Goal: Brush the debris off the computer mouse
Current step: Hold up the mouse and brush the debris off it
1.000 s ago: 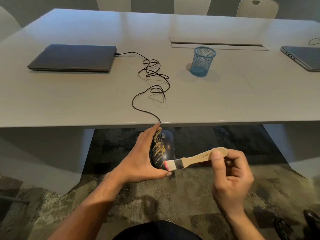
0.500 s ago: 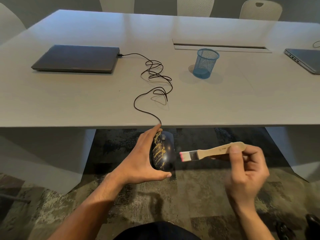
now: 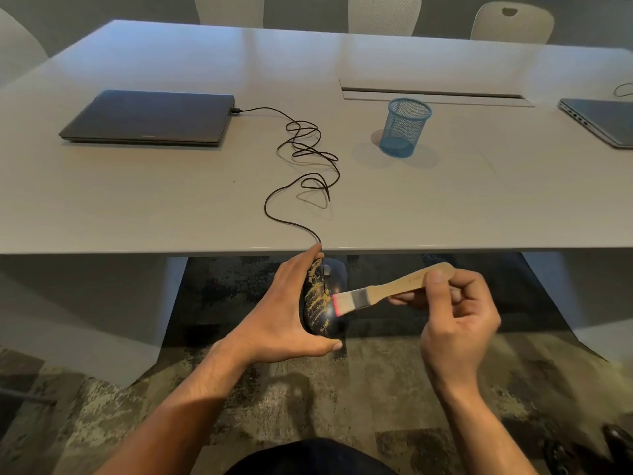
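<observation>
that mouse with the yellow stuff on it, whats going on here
A person is cleaning a wired computer mouse below the near edge of the table. The left hand holds it tilted on its side, and yellowish debris streaks its dark shell. The right hand grips a small wooden-handled brush, its pink-tipped bristles at the mouse's surface. The cable runs up over the table to a closed laptop. Much debris is still on.

You see a closed laptop [image 3: 150,117] far left on the grey table [image 3: 137,200]. A blue mesh cup [image 3: 404,127] stands upright mid-table. Another laptop [image 3: 603,121] sits far right.
</observation>
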A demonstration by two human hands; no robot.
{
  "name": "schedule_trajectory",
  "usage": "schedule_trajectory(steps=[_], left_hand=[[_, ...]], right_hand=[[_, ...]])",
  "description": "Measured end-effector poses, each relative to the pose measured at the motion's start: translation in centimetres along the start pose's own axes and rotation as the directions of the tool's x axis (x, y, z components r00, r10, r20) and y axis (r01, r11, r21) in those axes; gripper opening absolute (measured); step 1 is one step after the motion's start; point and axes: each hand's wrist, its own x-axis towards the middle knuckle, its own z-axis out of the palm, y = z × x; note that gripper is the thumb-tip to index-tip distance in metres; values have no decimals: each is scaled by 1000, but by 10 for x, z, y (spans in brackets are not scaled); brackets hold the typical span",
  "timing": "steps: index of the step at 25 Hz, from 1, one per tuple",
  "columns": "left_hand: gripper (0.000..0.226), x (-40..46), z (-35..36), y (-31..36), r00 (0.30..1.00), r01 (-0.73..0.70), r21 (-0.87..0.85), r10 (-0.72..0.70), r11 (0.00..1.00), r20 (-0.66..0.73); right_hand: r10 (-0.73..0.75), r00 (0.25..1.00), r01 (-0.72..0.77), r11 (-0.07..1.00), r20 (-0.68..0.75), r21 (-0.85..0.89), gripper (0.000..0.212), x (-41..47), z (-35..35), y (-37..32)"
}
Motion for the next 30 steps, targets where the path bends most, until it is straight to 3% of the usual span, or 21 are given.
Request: schedule_trajectory(steps=[3,8,12,17,21,25,30], left_hand=[[128,-3,-1,0,1000,7,1,-7,1000,-1],[128,-1,-3,0,1000,4,15,-4,1000,3],[129,-1,-4,0,1000,3,18,-3,1000,-7],[128,3,-3,3,1000,-6,13,6,1000,-3],[129,1,-4,3,1000,0,8,0,1000,-11],[128,2,-4,2,1000,-2,1,2,1000,-17],[129,-1,-5,1,1000,4,-4,-4,1000,-25]], right_hand=[[29,994,-30,1000,-108,-4,15,10,-8,1],[62,998,-62,998,-28,-16,14,3,3,-7],[92,986,-98,994,-138,-39,12,14,-4,-1],[136,991,-136,991,-21,0,12,8,3,-4],[153,979,-152,988,-133,20,13,17,-5,4],[174,984,-172,984,-29,48,12,9,-2,1],[185,980,-178,979,-66,100,12,14,-15,10]])
